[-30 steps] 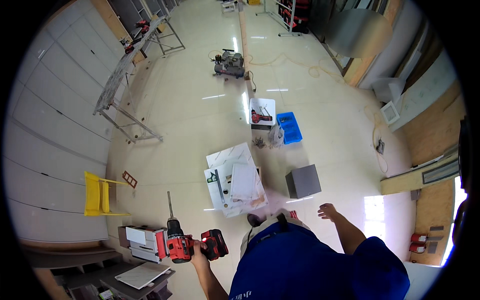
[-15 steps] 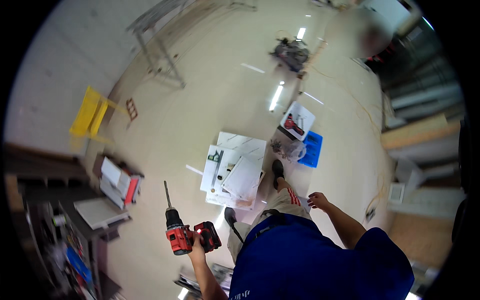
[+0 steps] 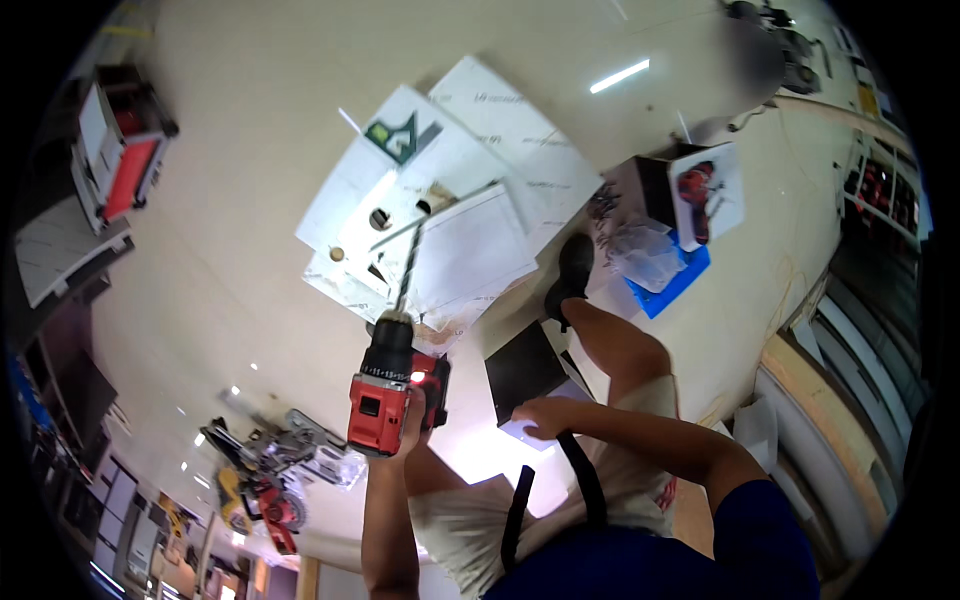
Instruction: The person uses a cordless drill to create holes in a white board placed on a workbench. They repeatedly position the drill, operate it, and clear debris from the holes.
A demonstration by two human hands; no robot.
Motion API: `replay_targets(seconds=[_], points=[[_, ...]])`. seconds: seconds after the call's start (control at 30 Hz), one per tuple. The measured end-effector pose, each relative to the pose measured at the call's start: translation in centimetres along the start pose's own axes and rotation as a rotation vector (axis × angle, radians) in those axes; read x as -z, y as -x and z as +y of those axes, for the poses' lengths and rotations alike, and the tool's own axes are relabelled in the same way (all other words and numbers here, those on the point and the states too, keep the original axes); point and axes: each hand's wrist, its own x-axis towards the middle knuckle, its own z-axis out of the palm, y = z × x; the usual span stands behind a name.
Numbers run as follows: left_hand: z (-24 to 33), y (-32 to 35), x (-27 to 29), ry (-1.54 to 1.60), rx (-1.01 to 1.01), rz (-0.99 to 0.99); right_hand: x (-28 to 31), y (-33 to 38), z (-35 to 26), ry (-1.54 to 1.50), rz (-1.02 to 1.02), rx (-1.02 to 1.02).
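A red and black cordless drill (image 3: 385, 390) with a long bit is gripped in my left hand (image 3: 413, 425). Its lamp is lit, and the bit points away over the stacked white boards (image 3: 560, 170), but contact cannot be made out. A smaller white panel (image 3: 475, 245), a green and black piece (image 3: 393, 138) and round dark spots lie on the stack. My right hand (image 3: 545, 415) has its fingers curled at the near edge of a dark box (image 3: 520, 370) between my legs; its fingertips are partly hidden.
Right of the boards are a white-topped box (image 3: 728, 190) carrying a red tool, a clear plastic bag (image 3: 645, 250) and a blue tray (image 3: 680, 285). A saw-like machine (image 3: 275, 490) stands at lower left. A red and white case (image 3: 120, 150) sits far left.
The view has come closer to the boards. The drill has swung right, its bit now over them. My right hand has moved inward to the dark box, which now shows between my legs.
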Motion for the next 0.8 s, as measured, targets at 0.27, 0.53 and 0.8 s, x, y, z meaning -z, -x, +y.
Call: replay_targets(seconds=[0.27, 0.53, 0.8], points=[[-7.6, -5.4, -6.8, 0.076, -0.02, -0.385, 4.6, -4.6, -0.6, 0.307, -0.731, -0.148], [-2.3, -4.2, -7.4, 0.107, -0.192, 0.119, 6.5, -7.3, 13.7, 0.209, -0.529, -0.03], [4.5, 1.5, -7.4, 1.125, -0.697, -0.245, 16.4, -10.3, 5.7, 0.804, 0.187, 0.041]])
